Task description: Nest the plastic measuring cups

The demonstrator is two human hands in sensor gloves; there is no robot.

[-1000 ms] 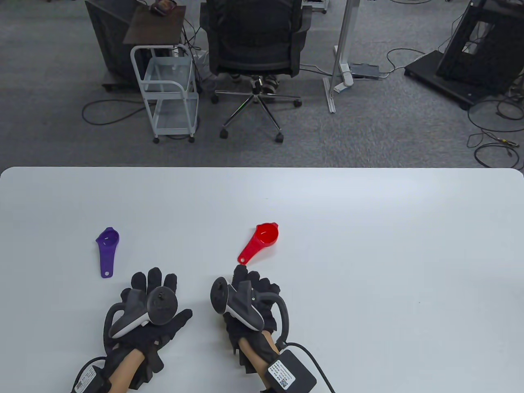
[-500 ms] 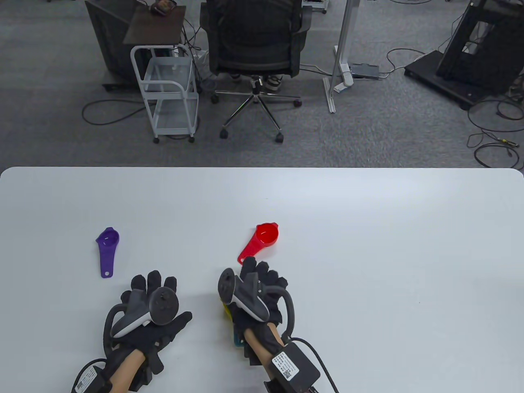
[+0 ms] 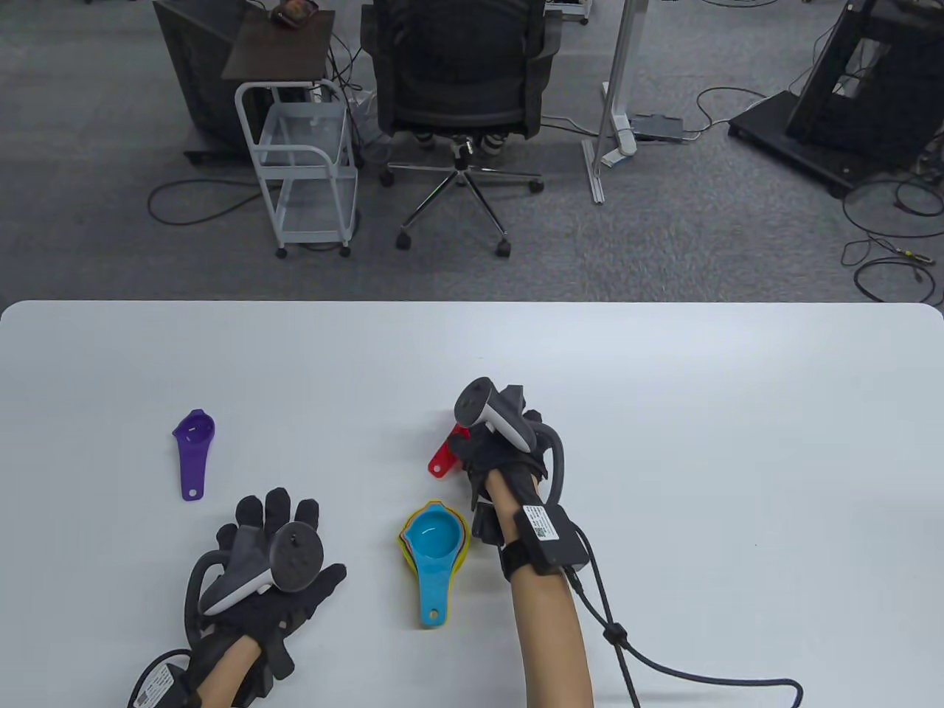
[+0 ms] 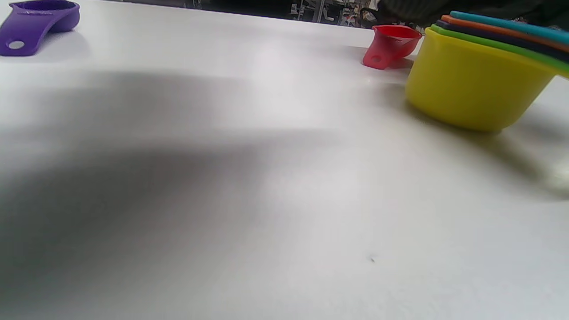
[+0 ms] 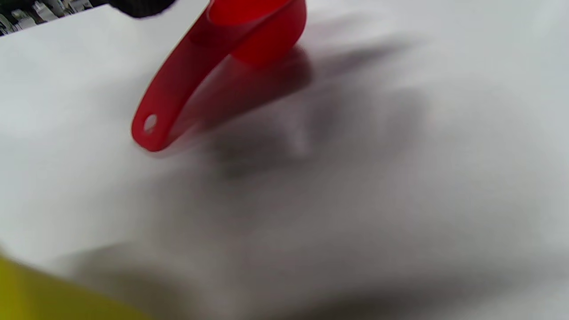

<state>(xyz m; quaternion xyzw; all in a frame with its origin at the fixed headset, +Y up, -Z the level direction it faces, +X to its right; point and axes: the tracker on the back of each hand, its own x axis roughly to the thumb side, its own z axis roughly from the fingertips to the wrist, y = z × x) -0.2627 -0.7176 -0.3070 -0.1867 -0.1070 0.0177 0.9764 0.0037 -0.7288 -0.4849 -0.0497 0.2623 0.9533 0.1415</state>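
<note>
A red measuring cup (image 3: 441, 463) lies on the white table (image 3: 664, 413); only its handle end shows in the table view, under my right hand (image 3: 493, 435). The right wrist view shows the red cup (image 5: 213, 66) close, with a gloved fingertip (image 5: 138, 4) beside its bowl; whether the hand grips it I cannot tell. A nested stack (image 3: 435, 542), yellow outermost and blue on top, stands between the hands. It also shows in the left wrist view (image 4: 471, 89). A purple cup (image 3: 193, 450) lies at the left. My left hand (image 3: 276, 516) rests flat, fingers spread, holding nothing.
Beyond the table's far edge stand an office chair (image 3: 461, 74) and a white wire cart (image 3: 306, 169) on the floor. The right glove's cable (image 3: 664, 664) trails over the table near the front edge.
My right hand has moved forward from over the nested stack, uncovering it, and now covers the red cup's bowl. The left hand and the purple cup have not moved.
</note>
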